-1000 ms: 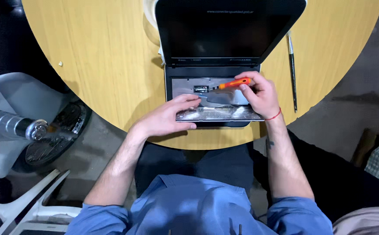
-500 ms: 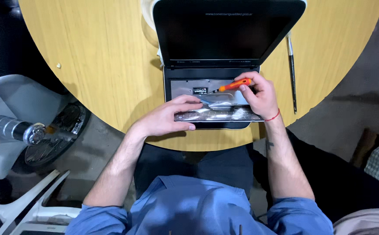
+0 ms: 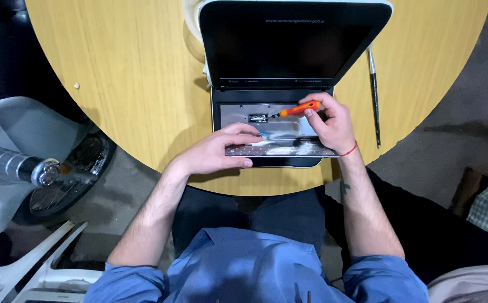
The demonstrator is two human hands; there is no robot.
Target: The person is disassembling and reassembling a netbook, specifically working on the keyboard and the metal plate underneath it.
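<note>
An opened laptop [image 3: 289, 50] with a dark screen lies on a round wooden table [image 3: 126, 84]. Its keyboard panel [image 3: 280, 150] is lifted off the base, exposing grey metal inside. My left hand [image 3: 219, 151] grips the panel's left end and holds it tilted up. My right hand [image 3: 331, 123] holds a small orange-handled screwdriver [image 3: 297, 109], whose tip points left at a small dark part [image 3: 257, 118] in the exposed base. A red band sits on my right wrist.
A thin dark tool [image 3: 374, 95] lies on the table right of the laptop. A small white bit [image 3: 76, 86] sits at the table's left edge. A scooter handlebar [image 3: 14, 165] and bodywork stand to the left on the floor.
Nearly nothing moved; the screwdriver tip stays over the exposed base while the left hand keeps holding the panel up.
</note>
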